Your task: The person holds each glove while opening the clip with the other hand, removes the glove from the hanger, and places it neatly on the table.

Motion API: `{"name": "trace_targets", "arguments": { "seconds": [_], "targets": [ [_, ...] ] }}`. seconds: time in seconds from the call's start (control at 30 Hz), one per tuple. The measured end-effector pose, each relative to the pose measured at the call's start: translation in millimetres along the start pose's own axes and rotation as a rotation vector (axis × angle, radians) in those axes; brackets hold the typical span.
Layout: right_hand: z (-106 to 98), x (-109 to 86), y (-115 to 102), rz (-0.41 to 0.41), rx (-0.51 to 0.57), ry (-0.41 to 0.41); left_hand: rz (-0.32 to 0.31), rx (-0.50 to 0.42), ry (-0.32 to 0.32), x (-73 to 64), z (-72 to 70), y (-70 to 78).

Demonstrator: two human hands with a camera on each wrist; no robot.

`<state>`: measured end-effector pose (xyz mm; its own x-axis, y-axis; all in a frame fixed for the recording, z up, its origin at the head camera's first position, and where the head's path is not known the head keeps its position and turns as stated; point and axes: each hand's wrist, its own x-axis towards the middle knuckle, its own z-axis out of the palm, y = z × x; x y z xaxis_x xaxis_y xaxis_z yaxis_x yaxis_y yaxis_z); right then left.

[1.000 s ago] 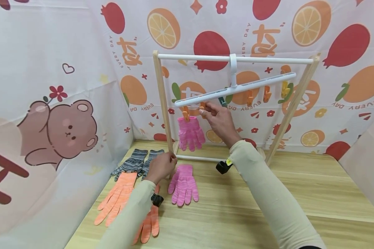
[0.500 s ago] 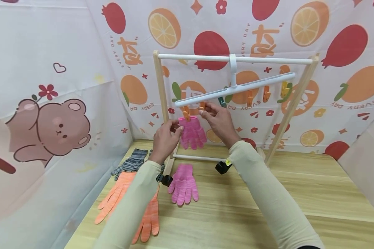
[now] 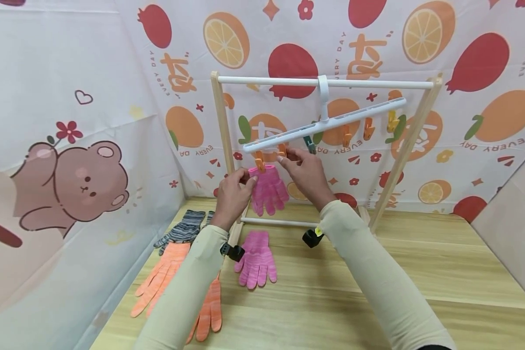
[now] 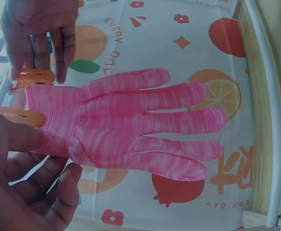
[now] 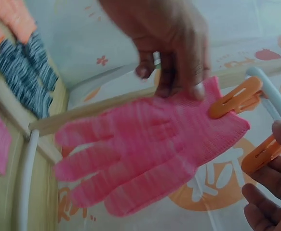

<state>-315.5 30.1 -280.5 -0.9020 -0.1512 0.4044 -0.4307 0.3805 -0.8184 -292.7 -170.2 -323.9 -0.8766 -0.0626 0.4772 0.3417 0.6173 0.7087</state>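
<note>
A pink knitted glove (image 3: 269, 192) hangs fingers-down from an orange clothespin (image 5: 236, 98) clipped to its cuff. My left hand (image 3: 234, 197) pinches the cuff's left edge; in the left wrist view the thumb lies in front of the cuff, and the other fingers are partly hidden behind it. To the right, my right hand (image 3: 308, 177) grips a second orange clothespin (image 5: 263, 155), which sits beside the cuff's other corner, apart from the fabric. Both clothespins hang from the left, lower end of a tilted white hanger (image 3: 323, 125).
The hanger hooks over the white top bar (image 3: 271, 81) of a wooden-sided rack. More clothespins, green (image 3: 309, 144), orange (image 3: 346, 136) and yellow (image 3: 392, 121), hang farther right. Another pink glove (image 3: 256, 260), orange gloves (image 3: 168, 272) and grey striped gloves (image 3: 185, 226) lie on the table.
My left hand has risen from near the rack's lower left to the hanging glove's cuff and taken hold of it. The right hand has stayed at its clothespin.
</note>
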Motion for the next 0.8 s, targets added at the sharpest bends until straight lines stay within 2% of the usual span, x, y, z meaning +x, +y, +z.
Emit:
{"name": "trace_targets", "arguments": {
  "seconds": [0.23,0.33,0.43,0.53,0.63,0.7,0.8],
  "targets": [
    [4.5,-8.4,1.3,-0.040,-0.220,0.133,-0.007,-0.027,0.023,-0.7,-0.3,0.5],
    [7.4,-12.5,-1.0,-0.127,-0.265,0.144,-0.004,-0.031,0.030,-0.3,-0.7,0.7],
    [12.3,-16.2,-7.4,-0.233,-0.298,0.113,0.008,-0.017,0.032,-0.1,-1.8,1.6],
    [18.1,-19.4,-14.4,-0.336,-0.389,0.107,0.021,0.001,0.035,-0.4,-2.7,2.9],
    [22.8,-22.2,-19.1,-0.416,-0.480,0.138,0.036,0.012,0.038,-0.7,-2.3,3.5],
    [25.2,-23.0,-21.4,-0.450,-0.502,0.159,0.043,0.016,0.039,-0.7,-1.9,3.8],
    [28.0,-22.5,-25.1,-0.461,-0.480,0.148,0.053,0.012,0.039,-0.8,-2.2,4.4]
  ]
}}
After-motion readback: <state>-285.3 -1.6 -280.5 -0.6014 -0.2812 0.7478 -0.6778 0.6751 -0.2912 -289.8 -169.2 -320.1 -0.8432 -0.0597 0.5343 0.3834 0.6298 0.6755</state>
